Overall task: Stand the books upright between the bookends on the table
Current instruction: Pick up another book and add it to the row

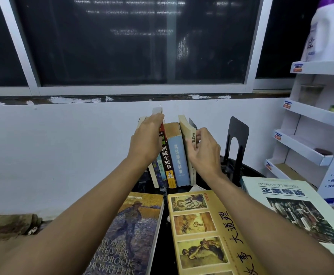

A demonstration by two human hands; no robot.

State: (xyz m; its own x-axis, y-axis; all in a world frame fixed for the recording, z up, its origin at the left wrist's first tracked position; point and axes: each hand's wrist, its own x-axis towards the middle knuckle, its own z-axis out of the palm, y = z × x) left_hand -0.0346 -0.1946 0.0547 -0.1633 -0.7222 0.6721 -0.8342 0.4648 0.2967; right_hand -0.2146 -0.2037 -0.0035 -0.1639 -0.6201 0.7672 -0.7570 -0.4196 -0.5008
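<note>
Both hands, left (147,135) and right (202,150), held upright books (177,159) beside a black bookend (238,143) on the desk (247,173).

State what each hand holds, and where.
Left hand grips the tops of the row's leftmost upright books; right hand pinches the rightmost book at its upper spine.

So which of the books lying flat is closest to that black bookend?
The pale green Understanding Business book, on the right just in front of the black bookend; the yellow book and painting-covered book lie further left.
</note>
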